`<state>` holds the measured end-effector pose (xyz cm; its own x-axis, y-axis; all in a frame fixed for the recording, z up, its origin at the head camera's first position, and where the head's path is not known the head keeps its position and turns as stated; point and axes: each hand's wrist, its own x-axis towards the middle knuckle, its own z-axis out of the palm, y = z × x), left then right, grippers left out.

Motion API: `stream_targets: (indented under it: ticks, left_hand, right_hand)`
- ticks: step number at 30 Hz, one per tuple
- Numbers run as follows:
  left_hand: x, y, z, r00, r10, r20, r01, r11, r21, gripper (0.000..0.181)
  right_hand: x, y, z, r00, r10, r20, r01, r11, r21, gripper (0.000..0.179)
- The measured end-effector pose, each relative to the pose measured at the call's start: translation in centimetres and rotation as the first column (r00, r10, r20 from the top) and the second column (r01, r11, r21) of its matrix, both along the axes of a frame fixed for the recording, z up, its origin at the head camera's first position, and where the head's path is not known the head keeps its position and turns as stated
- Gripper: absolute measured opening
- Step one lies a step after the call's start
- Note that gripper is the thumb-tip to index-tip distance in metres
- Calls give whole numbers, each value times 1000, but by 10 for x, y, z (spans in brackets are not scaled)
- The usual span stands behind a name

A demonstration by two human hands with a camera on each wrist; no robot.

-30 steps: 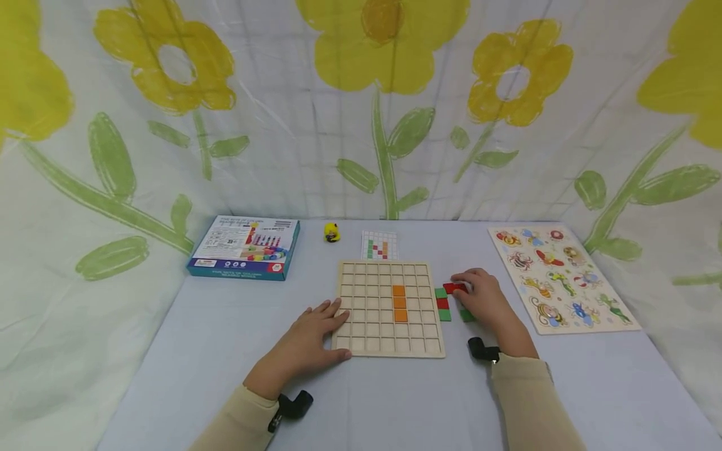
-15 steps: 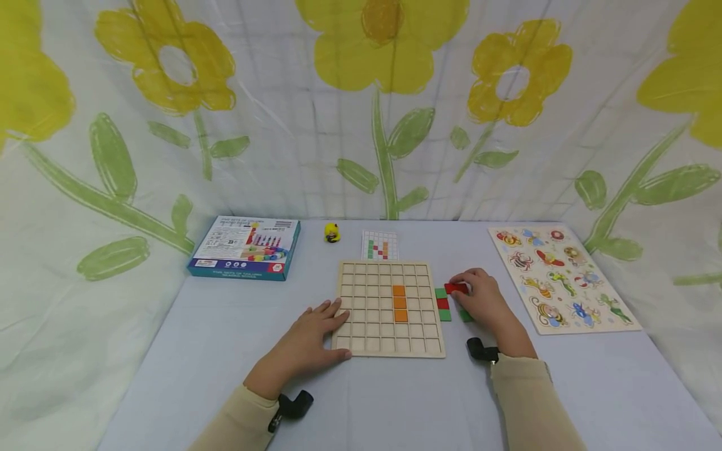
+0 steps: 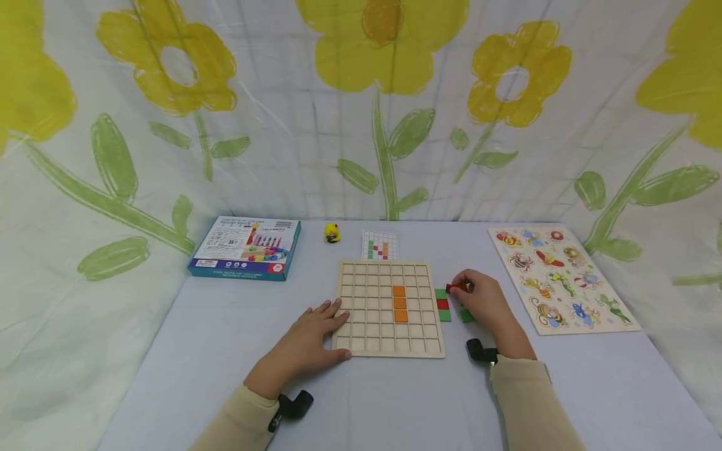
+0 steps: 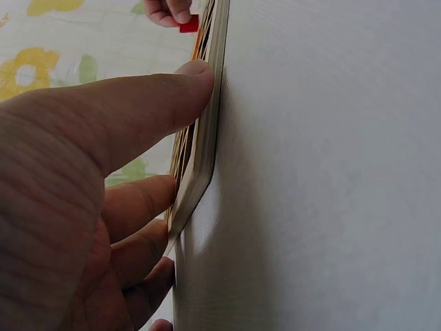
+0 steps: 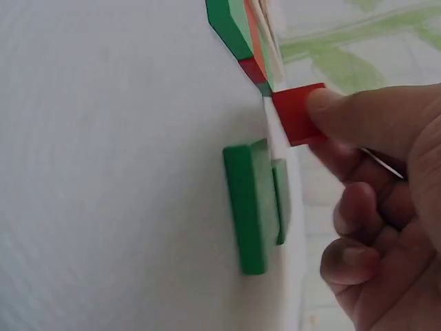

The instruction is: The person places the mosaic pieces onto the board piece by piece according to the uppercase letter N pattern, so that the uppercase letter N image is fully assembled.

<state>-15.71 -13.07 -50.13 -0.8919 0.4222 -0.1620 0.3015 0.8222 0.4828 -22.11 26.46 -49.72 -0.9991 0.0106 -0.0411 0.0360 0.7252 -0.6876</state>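
Observation:
A wooden grid board (image 3: 366,332) lies on the table with three orange tiles (image 3: 399,303) in a column near its middle. My left hand (image 3: 307,341) rests flat on the board's left edge, thumb (image 4: 172,89) pressed against its side. My right hand (image 3: 479,297) pinches a red tile (image 3: 451,288) (image 5: 298,114) just right of the board, lifted off the table. Green and red tiles (image 3: 442,304) lie in a column beside the board, and a green tile (image 5: 251,207) lies under my right hand.
A blue game box (image 3: 246,247) lies at the back left. A small yellow figure (image 3: 331,232) and a pattern card (image 3: 380,245) sit behind the board. An insect peg puzzle (image 3: 561,275) lies at the right. A flowered sheet walls the table.
My right hand has lifted the red tile and turned it a little, so less of it shows. The left hand has stayed still on the board.

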Motion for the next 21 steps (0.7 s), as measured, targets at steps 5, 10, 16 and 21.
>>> stream_targets:
  ticks: [5, 10, 16, 21]
  left_hand:
    - [0, 0, 0, 1000, 10, 1, -10, 1000, 1, 82]
    - [0, 0, 0, 1000, 17, 4, -17, 1000, 2, 82]
    - [-1, 1, 0, 1000, 18, 7, -18, 1000, -2, 83]
    - [-1, 1, 0, 1000, 12, 10, -12, 1000, 3, 83]
  right_hand:
    - [12, -25, 17, 998, 42, -48, -44, 998, -53, 7]
    - [31, -56, 21, 981, 194, -3, -192, 971, -139, 6]
    - [43, -78, 13, 973, 226, 56, -215, 964, -154, 9]
    - [47, -86, 7, 965, 256, 51, -249, 961, -119, 10]
